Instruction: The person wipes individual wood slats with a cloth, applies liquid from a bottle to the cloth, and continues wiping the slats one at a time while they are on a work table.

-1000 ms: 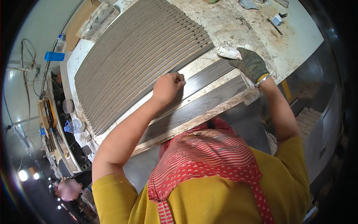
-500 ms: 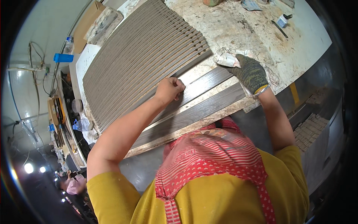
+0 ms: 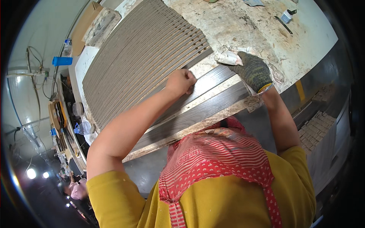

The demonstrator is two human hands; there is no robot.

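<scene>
My bare left hand (image 3: 180, 82) is closed, fingertips pinched together, low over a grey wood-grain strip (image 3: 211, 80). Whatever lies between those fingers is too small or hidden to make out. My right hand (image 3: 255, 72) wears a dark green knit glove and is at the right end of the same strip. It is closed around a crumpled white rag (image 3: 228, 57), and part of the grip is hidden. Nearer to me lies a second grey strip (image 3: 220, 102) along the table edge. Beyond my left hand, many narrow grey-brown strips (image 3: 140, 60) lie side by side, with dark notches near their right ends.
The stained white worktable (image 3: 235, 28) carries a small white bottle (image 3: 286, 16) and a thin black tool (image 3: 283, 25) at far right. A blue cup (image 3: 62, 61) stands left. Stacked short pieces (image 3: 317, 129) sit low right. Another person (image 3: 78, 190) is far off, lower left.
My left hand has moved a little to the right and away from me along the strip, still pinched. My right hand stays at the strip's end with the rag.
</scene>
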